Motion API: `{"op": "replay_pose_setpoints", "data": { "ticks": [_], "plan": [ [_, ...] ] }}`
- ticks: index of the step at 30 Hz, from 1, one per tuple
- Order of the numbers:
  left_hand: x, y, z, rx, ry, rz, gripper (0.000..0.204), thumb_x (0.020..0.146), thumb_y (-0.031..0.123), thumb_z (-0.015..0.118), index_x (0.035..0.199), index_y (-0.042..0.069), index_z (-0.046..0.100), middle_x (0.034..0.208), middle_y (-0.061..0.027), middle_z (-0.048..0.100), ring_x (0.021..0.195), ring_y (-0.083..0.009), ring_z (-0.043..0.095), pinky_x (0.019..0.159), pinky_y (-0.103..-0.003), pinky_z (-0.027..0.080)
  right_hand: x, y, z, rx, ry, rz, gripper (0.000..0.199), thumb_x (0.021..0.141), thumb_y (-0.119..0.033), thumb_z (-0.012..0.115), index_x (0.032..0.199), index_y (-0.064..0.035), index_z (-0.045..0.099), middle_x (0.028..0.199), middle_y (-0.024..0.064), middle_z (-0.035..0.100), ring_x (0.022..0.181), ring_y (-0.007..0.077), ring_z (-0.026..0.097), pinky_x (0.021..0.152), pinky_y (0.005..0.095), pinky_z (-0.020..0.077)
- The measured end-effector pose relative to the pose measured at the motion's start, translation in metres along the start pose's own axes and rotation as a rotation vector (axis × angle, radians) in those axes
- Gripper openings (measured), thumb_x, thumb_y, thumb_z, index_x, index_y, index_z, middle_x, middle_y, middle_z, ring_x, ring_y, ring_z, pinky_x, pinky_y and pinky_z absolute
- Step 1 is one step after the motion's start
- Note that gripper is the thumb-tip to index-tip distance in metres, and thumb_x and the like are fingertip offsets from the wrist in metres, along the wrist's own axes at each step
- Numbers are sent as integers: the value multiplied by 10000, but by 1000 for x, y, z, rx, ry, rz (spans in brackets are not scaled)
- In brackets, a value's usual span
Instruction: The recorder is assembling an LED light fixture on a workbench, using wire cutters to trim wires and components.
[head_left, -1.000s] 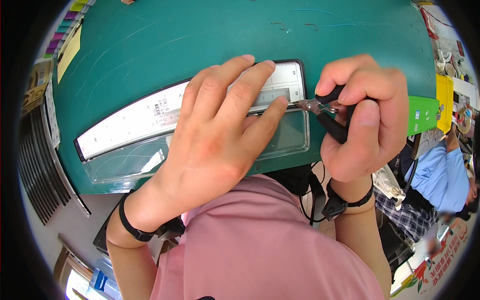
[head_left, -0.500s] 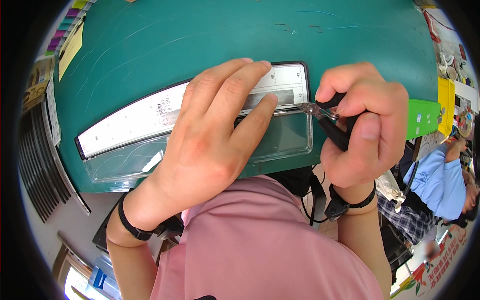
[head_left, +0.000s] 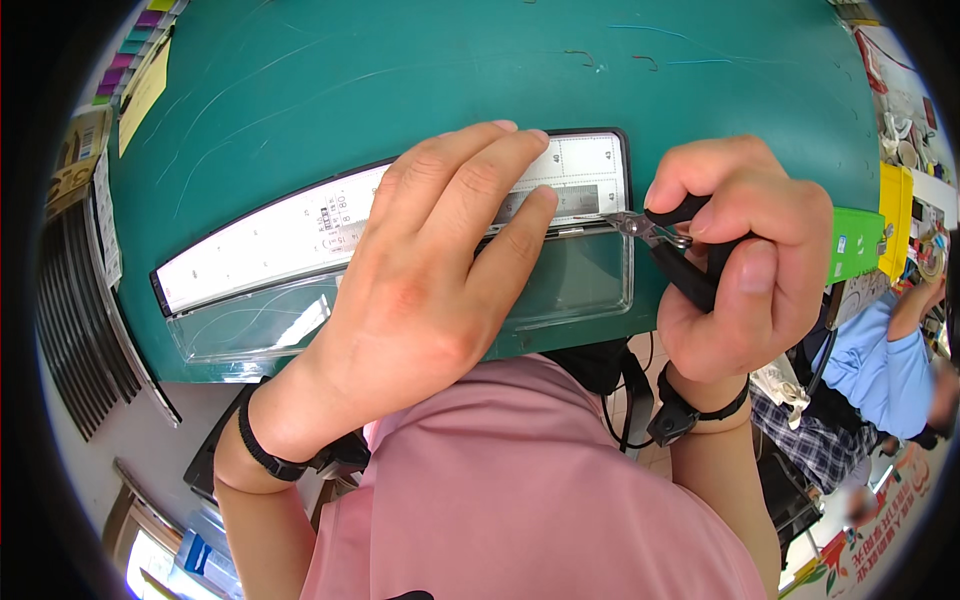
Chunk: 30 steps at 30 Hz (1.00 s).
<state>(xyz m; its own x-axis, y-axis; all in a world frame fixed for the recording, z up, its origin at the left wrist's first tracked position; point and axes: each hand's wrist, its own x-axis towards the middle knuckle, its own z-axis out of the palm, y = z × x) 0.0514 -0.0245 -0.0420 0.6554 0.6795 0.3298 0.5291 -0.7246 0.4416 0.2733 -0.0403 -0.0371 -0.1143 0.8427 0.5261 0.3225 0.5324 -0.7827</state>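
A long, shallow case lies askew on the green table, its white marked insert framed in a dark rim. Its clear plastic lid is folded back on my side. My left hand rests across the case, fingers extended and spread, covering its middle. In my right hand are small black-handled pliers, fingers and thumb wrapped round the grips. The metal jaws point left and meet the case's right edge near a grey strip. Anything thin between the jaws is too small to make out.
Two bent hooks with blue ends and fine clear lines lie on the green tabletop. A green box-like object and a yellow bin stand at the right. Another person in a blue shirt sits beyond them.
My right hand and the pliers sit slightly farther right in the picture, as do the case's right end and the hooks. Both hands keep the same posture.
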Motion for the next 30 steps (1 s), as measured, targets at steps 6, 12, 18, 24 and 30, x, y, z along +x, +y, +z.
{"op": "replay_pose_setpoints", "data": {
  "ticks": [6, 12, 18, 24, 30],
  "plan": [
    [2, 2, -2, -11, -1, -6, 439, 697, -82, 797, 1129, -56, 724, 1326, -219, 628, 1222, -421, 634, 962, -480, 571, 2, 0, 0, -7, -38, -50, 281, 1091, -256, 419, 982, -8, 495, 857, 220, 644, 741, 234, 587, 681, 341, 455],
    [3, 3, -4, -25, -10, -20, 442, 693, -84, 801, 1127, -56, 725, 1330, -223, 626, 1226, -424, 633, 966, -485, 565, 2, 0, 1, 4, -46, -65, 285, 1097, -260, 423, 983, -9, 492, 854, 216, 638, 748, 242, 596, 679, 338, 455],
    [3, 4, -11, -37, -21, -35, 463, 699, -76, 804, 1153, -47, 721, 1336, -228, 626, 1247, -434, 626, 991, -500, 547, -2, 1, 0, -3, -43, -31, 353, 1085, -352, 485, 1013, -6, 486, 891, 217, 637, 775, 231, 578, 682, 325, 451],
    [-5, 2, -55, 110, -93, -186, 365, 765, -45, 786, 1119, 13, 719, 1214, -160, 659, 1116, -368, 629, 948, -457, 492, -5, -8, -18, 115, 88, 180, 428, 1072, -446, 492, 1076, -19, 481, 961, 251, 615, 785, 251, 554, 701, 326, 457],
    [-5, -3, -65, 166, -229, -256, 250, 767, -48, 770, 988, 19, 676, 1012, -114, 613, 946, -327, 569, 843, -419, 433, -7, -10, -19, 528, 105, 336, 421, 1082, -444, 441, 1078, -25, 480, 919, 230, 584, 789, 293, 606, 816, 506, 576]
  ]
}}
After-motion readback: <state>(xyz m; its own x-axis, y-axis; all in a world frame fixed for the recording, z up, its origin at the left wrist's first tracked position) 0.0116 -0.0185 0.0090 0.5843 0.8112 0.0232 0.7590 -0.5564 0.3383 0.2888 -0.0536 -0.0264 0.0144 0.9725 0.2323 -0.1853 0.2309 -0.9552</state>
